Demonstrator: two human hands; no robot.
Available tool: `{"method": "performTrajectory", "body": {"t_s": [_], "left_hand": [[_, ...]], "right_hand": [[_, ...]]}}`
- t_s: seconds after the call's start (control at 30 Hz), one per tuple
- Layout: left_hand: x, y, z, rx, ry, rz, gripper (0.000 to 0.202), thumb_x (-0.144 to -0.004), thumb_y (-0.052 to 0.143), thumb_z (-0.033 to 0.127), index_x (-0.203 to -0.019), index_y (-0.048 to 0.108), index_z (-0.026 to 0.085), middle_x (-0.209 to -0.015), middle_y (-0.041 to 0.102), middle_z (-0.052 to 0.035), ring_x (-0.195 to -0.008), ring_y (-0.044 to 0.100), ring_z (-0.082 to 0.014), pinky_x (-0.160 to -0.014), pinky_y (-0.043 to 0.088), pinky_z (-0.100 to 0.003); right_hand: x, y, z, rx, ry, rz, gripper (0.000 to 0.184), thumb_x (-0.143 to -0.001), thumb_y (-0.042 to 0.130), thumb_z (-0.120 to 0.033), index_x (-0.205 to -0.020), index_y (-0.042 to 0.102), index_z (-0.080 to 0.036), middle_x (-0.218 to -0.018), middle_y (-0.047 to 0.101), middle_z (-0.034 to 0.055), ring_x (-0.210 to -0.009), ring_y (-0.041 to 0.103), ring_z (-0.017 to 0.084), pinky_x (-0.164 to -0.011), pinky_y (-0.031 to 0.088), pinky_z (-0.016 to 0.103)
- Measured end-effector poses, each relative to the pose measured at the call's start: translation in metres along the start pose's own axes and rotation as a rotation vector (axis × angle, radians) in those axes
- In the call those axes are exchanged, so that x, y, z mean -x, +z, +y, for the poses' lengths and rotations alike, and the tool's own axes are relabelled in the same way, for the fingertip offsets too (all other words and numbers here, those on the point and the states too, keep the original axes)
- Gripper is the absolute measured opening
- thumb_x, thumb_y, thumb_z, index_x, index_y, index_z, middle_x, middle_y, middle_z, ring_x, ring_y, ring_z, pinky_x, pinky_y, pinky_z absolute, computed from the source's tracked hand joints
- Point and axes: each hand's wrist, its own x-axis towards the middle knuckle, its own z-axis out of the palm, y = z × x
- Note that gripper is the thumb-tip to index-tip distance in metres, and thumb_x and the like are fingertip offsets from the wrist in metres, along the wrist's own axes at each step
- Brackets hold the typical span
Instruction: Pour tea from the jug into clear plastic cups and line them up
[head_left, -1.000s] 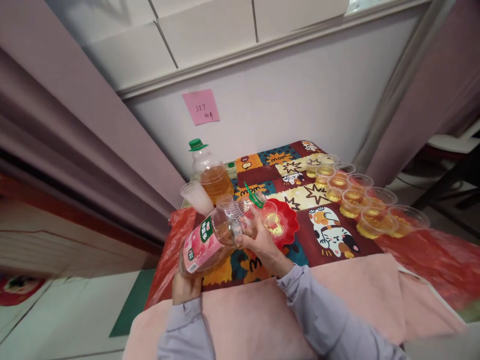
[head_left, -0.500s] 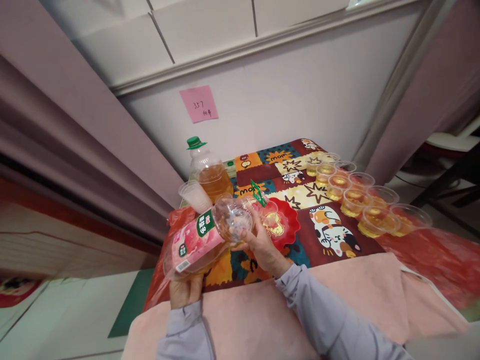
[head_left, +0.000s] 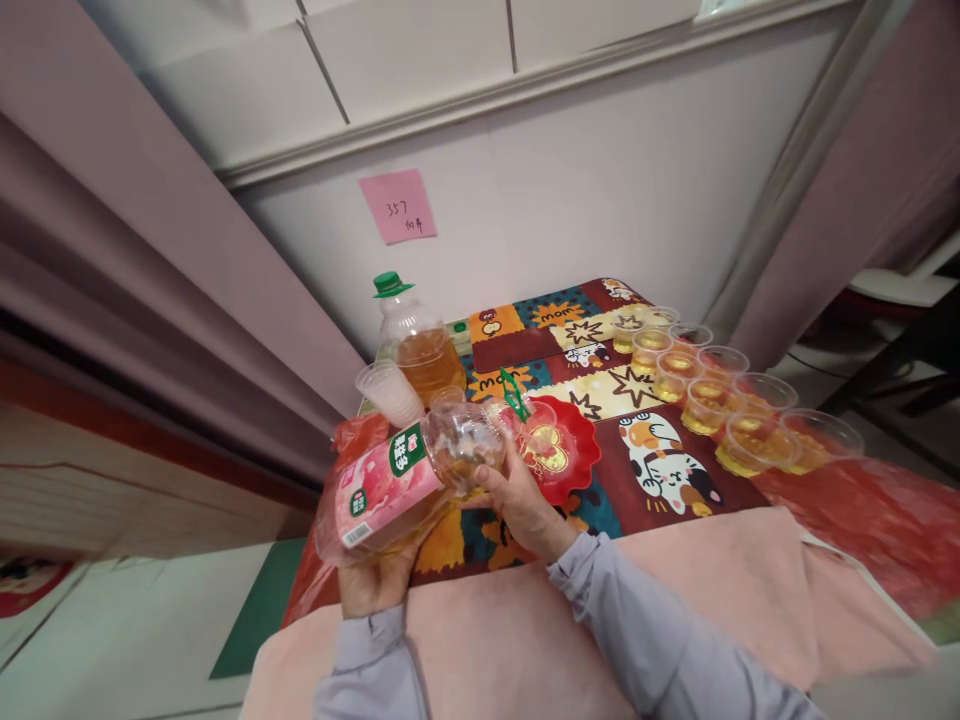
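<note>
A large clear plastic juice bottle (head_left: 386, 490) with a pink and green label lies tilted between my hands, its top end toward the right. My left hand (head_left: 379, 580) cups the lower end from beneath, some fingers hidden behind it. My right hand (head_left: 521, 505) is closed on the clear upper part near the neck; its far fingers are hidden. Just beyond, a red scalloped plate (head_left: 581, 450) rests on the patterned mat, with a green strap-like piece (head_left: 514, 395) at its left edge. The bottle's mouth is hard to make out.
A jug of amber drink (head_left: 427, 355) with a green cap stands at the back left beside a tilted stack of plastic cups (head_left: 390, 392). Several clear cups of yellow drink (head_left: 705, 405) line the right side. Pink cloth (head_left: 712, 590) covers the near edge.
The bottle's lower end has shifted slightly down and left with my left hand. My right hand has barely moved and keeps hold near the neck.
</note>
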Motion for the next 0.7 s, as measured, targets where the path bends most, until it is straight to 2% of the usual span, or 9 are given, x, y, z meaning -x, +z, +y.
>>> {"method": "performTrajectory", "body": {"t_s": [0.07, 0.2, 0.37, 0.47, 0.57, 0.7], "left_hand": [[0.0016, 0.0022, 0.001, 0.002, -0.001, 0.037, 0.045, -0.094, 0.078, 0.058, -0.134, 0.079, 0.037, -0.157, 0.07, -0.0052, -0.142, 0.066, -0.0452, -0.096, 0.069, -0.063], [0.0029, 0.0014, 0.0013, -0.006, 0.033, 0.125, 0.046, -0.094, 0.076, 0.06, -0.133, 0.078, 0.036, -0.156, 0.071, -0.0028, -0.146, 0.063, -0.0422, -0.089, 0.072, -0.052], [0.0052, 0.0024, 0.0026, -0.069, 0.045, 0.078, 0.054, -0.093, 0.076, 0.062, -0.14, 0.075, 0.036, -0.16, 0.067, -0.0035, -0.15, 0.059, -0.0412, -0.09, 0.071, -0.05], [0.0062, 0.0049, 0.0029, -0.098, 0.067, 0.08, 0.06, -0.091, 0.075, 0.065, -0.144, 0.073, 0.037, -0.164, 0.064, -0.0049, -0.155, 0.052, -0.0445, -0.087, 0.071, -0.05], [0.0057, 0.0028, 0.0011, -0.114, 0.078, 0.069, 0.063, -0.087, 0.079, 0.063, -0.145, 0.072, 0.038, -0.166, 0.062, -0.0055, -0.157, 0.049, -0.0477, -0.088, 0.071, -0.053], [0.0048, -0.0036, -0.0012, -0.112, 0.086, 0.087, 0.064, -0.086, 0.083, 0.059, -0.146, 0.071, 0.038, -0.168, 0.06, -0.0047, -0.158, 0.048, -0.0467, -0.091, 0.07, -0.053]], "right_hand": [[0.0006, 0.001, 0.0008, 0.004, 0.002, -0.015, 0.113, -0.077, 0.098, -0.053, -0.169, 0.033, -0.041, -0.158, 0.063, 0.0099, -0.126, 0.075, 0.031, -0.077, 0.072, 0.034], [0.0019, 0.0015, 0.0024, 0.012, 0.012, -0.028, 0.114, -0.076, 0.098, -0.053, -0.17, 0.033, -0.042, -0.162, 0.06, 0.0097, -0.133, 0.071, 0.032, -0.081, 0.072, 0.037], [0.003, -0.0001, 0.0038, 0.021, 0.042, -0.025, 0.113, -0.078, 0.098, -0.054, -0.17, 0.033, -0.042, -0.156, 0.064, 0.0091, -0.127, 0.075, 0.03, -0.084, 0.071, 0.037], [0.0036, -0.0004, 0.0041, 0.023, 0.044, -0.033, 0.114, -0.081, 0.097, -0.054, -0.172, 0.028, -0.042, -0.151, 0.067, 0.009, -0.124, 0.076, 0.029, -0.084, 0.071, 0.037], [0.0039, -0.0002, 0.0044, 0.021, 0.042, -0.014, 0.116, -0.08, 0.097, -0.056, -0.172, 0.028, -0.041, -0.156, 0.063, 0.0098, -0.124, 0.075, 0.029, -0.084, 0.071, 0.038], [0.0034, -0.0005, 0.0039, 0.009, 0.058, -0.01, 0.115, -0.079, 0.096, -0.057, -0.171, 0.028, -0.039, -0.151, 0.067, 0.0095, -0.121, 0.077, 0.029, -0.085, 0.071, 0.041]]}}
